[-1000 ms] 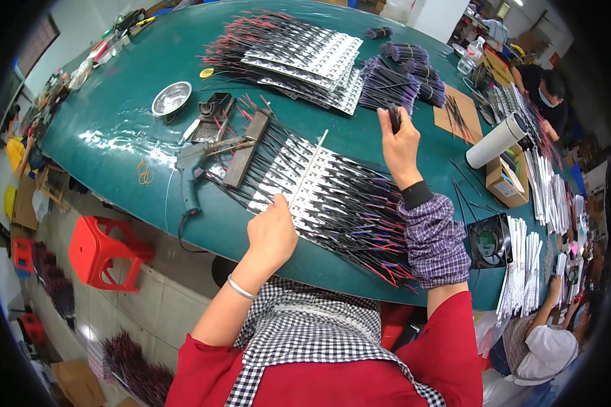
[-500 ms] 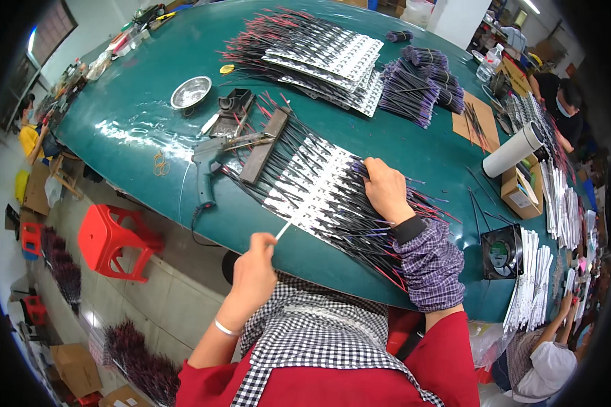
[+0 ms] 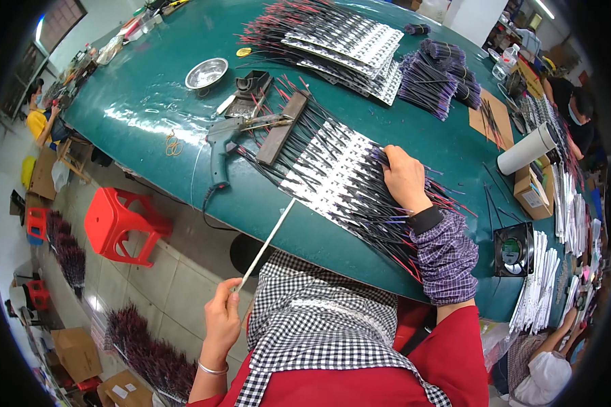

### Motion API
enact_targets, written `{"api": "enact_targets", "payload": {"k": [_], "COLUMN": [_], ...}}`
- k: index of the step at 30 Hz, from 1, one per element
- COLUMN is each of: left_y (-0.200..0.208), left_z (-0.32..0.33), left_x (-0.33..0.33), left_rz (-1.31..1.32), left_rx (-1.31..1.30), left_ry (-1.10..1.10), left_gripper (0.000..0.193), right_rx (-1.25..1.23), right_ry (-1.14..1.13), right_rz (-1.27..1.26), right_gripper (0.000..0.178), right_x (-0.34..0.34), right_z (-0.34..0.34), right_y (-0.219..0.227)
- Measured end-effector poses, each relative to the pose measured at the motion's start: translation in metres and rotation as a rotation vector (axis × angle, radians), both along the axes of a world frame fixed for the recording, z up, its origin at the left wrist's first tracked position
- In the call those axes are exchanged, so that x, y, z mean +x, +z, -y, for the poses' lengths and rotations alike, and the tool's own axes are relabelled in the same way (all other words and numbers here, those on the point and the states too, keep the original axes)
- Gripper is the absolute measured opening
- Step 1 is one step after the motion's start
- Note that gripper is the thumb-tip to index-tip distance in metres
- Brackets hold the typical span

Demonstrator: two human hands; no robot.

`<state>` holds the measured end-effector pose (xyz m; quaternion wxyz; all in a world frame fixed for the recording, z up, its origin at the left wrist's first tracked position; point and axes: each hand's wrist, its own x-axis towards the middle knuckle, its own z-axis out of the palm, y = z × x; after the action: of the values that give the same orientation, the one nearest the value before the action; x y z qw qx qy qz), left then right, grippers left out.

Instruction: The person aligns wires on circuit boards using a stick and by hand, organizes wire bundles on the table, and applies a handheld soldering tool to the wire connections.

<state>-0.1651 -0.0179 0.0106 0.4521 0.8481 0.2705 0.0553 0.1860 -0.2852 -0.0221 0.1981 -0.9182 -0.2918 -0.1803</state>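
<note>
My left hand point(image 3: 223, 315) is closed on the lower end of a thin white stick point(image 3: 266, 242). The stick slants up over the table edge, its far tip at the near edge of a white perforated sheet point(image 3: 343, 157). Rows of black wires point(image 3: 377, 217) with red and purple ends fan out from both sides of that sheet. My right hand point(image 3: 406, 180) is bent over the wires at the sheet's right side, holding them down; its fingertips are partly hidden. A dark flat bar point(image 3: 283, 129) lies across the wires on the left.
A teal corded glue gun point(image 3: 220, 146) and a metal bowl point(image 3: 206, 73) lie left on the green table point(image 3: 142, 115). Stacked wired sheets point(image 3: 346, 44) and wire bundles point(image 3: 428, 85) stand behind. A white cylinder point(image 3: 526, 149) and a fan point(image 3: 512, 251) are right. A red stool point(image 3: 119, 224) stands left.
My left hand has drawn back toward me and down, and much more of the white stick shows beyond the sheet. The right hand stays on the wires; the whole view has shifted slightly.
</note>
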Motion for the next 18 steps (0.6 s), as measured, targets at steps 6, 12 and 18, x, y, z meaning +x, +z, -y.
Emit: {"api": "enact_targets", "payload": {"k": [6,12,18], "left_y": [-0.019,-0.004,-0.01], "left_z": [-0.011,-0.01,-0.011], "left_x": [-0.004,0.003,0.007], "left_rz": [0.089,0.063,0.071], "left_rx": [-0.12,-0.139,-0.16], "left_ry": [0.011,0.032,0.033], "left_gripper": [0.024,0.024,0.024], "right_rx": [0.013,0.027,0.028], "right_ry": [-0.002,-0.002,-0.022], "right_rz": [0.012,0.001,0.032], "right_gripper": [0.019,0.019,0.014], "right_x": [-0.002,0.0,0.004], "right_z": [0.0,0.001,0.005], "right_y": [-0.001,-0.005,-0.002]}}
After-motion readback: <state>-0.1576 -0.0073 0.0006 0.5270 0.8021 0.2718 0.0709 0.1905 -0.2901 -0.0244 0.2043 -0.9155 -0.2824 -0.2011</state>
